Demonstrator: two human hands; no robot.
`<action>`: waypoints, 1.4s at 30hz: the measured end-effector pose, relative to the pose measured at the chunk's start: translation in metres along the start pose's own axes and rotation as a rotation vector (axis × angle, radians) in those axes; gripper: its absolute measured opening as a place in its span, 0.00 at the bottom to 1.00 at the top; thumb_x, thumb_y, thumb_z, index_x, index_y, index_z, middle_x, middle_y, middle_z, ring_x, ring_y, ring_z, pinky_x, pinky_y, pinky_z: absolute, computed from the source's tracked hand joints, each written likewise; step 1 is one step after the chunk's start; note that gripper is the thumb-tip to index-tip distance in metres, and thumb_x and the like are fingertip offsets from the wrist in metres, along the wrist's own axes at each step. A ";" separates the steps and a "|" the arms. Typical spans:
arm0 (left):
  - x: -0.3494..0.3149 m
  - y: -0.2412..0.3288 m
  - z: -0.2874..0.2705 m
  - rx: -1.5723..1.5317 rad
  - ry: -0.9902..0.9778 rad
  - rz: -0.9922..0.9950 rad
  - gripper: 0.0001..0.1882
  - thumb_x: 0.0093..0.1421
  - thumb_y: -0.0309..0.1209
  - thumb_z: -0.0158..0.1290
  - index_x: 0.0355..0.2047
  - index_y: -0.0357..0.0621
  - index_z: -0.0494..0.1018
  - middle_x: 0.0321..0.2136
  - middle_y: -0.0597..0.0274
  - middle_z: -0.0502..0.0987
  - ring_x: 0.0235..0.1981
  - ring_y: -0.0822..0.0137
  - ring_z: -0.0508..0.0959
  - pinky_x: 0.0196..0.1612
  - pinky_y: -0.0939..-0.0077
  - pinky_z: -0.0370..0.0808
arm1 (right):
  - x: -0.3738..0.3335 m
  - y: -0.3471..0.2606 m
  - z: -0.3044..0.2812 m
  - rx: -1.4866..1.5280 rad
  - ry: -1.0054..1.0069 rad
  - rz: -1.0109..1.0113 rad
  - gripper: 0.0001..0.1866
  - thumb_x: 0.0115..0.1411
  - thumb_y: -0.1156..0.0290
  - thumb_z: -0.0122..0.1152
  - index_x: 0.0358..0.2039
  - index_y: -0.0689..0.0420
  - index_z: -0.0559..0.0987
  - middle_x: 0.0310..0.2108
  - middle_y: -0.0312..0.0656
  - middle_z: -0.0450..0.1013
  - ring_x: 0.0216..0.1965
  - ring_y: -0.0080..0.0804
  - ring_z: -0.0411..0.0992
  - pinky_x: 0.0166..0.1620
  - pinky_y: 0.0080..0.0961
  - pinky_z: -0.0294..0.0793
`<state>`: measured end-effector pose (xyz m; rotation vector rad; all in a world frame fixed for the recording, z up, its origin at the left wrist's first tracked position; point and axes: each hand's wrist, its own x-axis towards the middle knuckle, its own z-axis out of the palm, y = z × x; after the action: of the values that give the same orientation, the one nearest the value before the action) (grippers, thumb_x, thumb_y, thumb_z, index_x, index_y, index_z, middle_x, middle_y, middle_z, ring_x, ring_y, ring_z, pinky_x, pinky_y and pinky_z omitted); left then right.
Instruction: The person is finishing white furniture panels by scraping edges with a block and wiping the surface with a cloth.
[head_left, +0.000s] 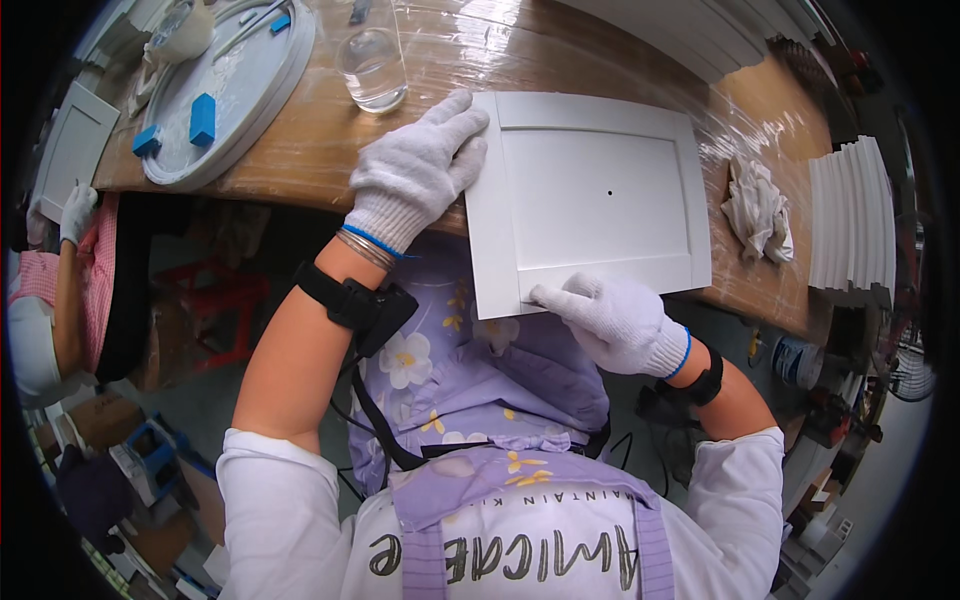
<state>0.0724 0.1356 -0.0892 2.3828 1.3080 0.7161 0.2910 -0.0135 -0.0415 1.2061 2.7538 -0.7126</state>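
A white framed panel (590,200), like a cabinet door, lies partly on the table and overhangs its near edge above my lap. It has a recessed middle and a small dark hole. My left hand (420,165), in a white knit glove, grips the panel's left edge near the far corner. My right hand (620,322), gloved the same way, rests at the near rail. One finger stretches onto the rail close to the near left corner joint, while the others are curled. Whatever those curled fingers may hold is hidden.
A film-covered table (270,165) carries a round grey tray (300,70) with blue blocks (202,120), a glass of clear liquid (372,70), a crumpled rag (757,212) and stacked white panels (853,220). At left, a co-worker's gloved hand (78,212) touches another panel (75,150).
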 end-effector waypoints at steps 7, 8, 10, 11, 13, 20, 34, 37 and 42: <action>0.000 -0.003 0.001 0.031 0.012 0.031 0.18 0.61 0.39 0.53 0.50 0.48 0.76 0.56 0.57 0.72 0.52 0.58 0.76 0.54 0.71 0.73 | -0.006 -0.016 0.010 0.054 0.092 -0.026 0.25 0.53 0.78 0.54 0.54 0.52 0.72 0.31 0.44 0.72 0.28 0.44 0.74 0.27 0.37 0.74; -0.001 -0.003 0.001 0.025 0.018 0.035 0.18 0.61 0.39 0.54 0.49 0.48 0.76 0.56 0.56 0.72 0.52 0.57 0.76 0.54 0.71 0.74 | -0.011 -0.018 0.010 0.193 0.200 0.042 0.25 0.53 0.80 0.53 0.54 0.52 0.72 0.31 0.44 0.72 0.28 0.44 0.74 0.28 0.37 0.74; -0.004 -0.004 -0.002 0.024 0.026 0.043 0.17 0.60 0.38 0.54 0.49 0.48 0.76 0.55 0.55 0.72 0.51 0.57 0.76 0.53 0.71 0.74 | -0.012 -0.021 0.010 0.325 0.232 0.167 0.23 0.55 0.81 0.53 0.53 0.55 0.74 0.33 0.46 0.73 0.32 0.46 0.75 0.33 0.35 0.74; -0.005 -0.004 -0.003 -0.014 0.027 0.079 0.16 0.60 0.37 0.55 0.47 0.47 0.77 0.53 0.53 0.74 0.50 0.57 0.77 0.52 0.70 0.74 | -0.011 -0.022 0.017 0.457 0.340 0.196 0.21 0.56 0.80 0.53 0.52 0.56 0.74 0.34 0.46 0.74 0.35 0.46 0.75 0.37 0.34 0.74; -0.014 -0.001 -0.007 -0.050 0.030 0.126 0.15 0.59 0.37 0.56 0.46 0.46 0.78 0.52 0.52 0.75 0.49 0.56 0.77 0.51 0.70 0.75 | -0.013 -0.025 0.025 0.725 0.447 0.270 0.18 0.58 0.79 0.52 0.50 0.58 0.76 0.39 0.48 0.75 0.41 0.46 0.75 0.45 0.32 0.74; -0.095 0.069 -0.050 -0.222 -0.424 0.193 0.15 0.51 0.39 0.63 0.37 0.47 0.78 0.28 0.59 0.78 0.29 0.58 0.79 0.32 0.68 0.76 | -0.012 -0.055 0.033 0.896 0.457 0.282 0.15 0.59 0.80 0.52 0.47 0.60 0.76 0.36 0.47 0.73 0.38 0.40 0.75 0.43 0.27 0.74; -0.150 0.033 -0.042 -0.542 -0.421 -0.517 0.15 0.65 0.35 0.50 0.30 0.36 0.76 0.22 0.61 0.77 0.24 0.71 0.76 0.31 0.76 0.74 | 0.007 -0.037 0.047 0.006 0.725 0.504 0.18 0.54 0.77 0.55 0.47 0.57 0.76 0.26 0.46 0.72 0.25 0.44 0.74 0.26 0.36 0.74; -0.146 0.021 -0.031 -0.732 -0.368 -0.608 0.19 0.68 0.41 0.47 0.32 0.36 0.76 0.24 0.61 0.77 0.24 0.73 0.76 0.29 0.79 0.74 | -0.028 -0.020 0.043 -0.068 0.735 0.658 0.16 0.56 0.76 0.55 0.46 0.55 0.78 0.27 0.46 0.72 0.28 0.45 0.74 0.29 0.36 0.74; -0.126 0.049 -0.013 -1.011 -0.322 -0.711 0.15 0.68 0.37 0.45 0.44 0.35 0.69 0.29 0.59 0.76 0.23 0.73 0.76 0.30 0.78 0.77 | -0.122 0.051 0.044 -0.199 0.983 0.962 0.13 0.57 0.75 0.57 0.44 0.58 0.77 0.31 0.47 0.74 0.34 0.48 0.74 0.38 0.38 0.75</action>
<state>0.0418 0.0032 -0.0881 1.0757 1.1289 0.5350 0.4054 -0.0859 -0.0730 2.9899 2.0427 0.3491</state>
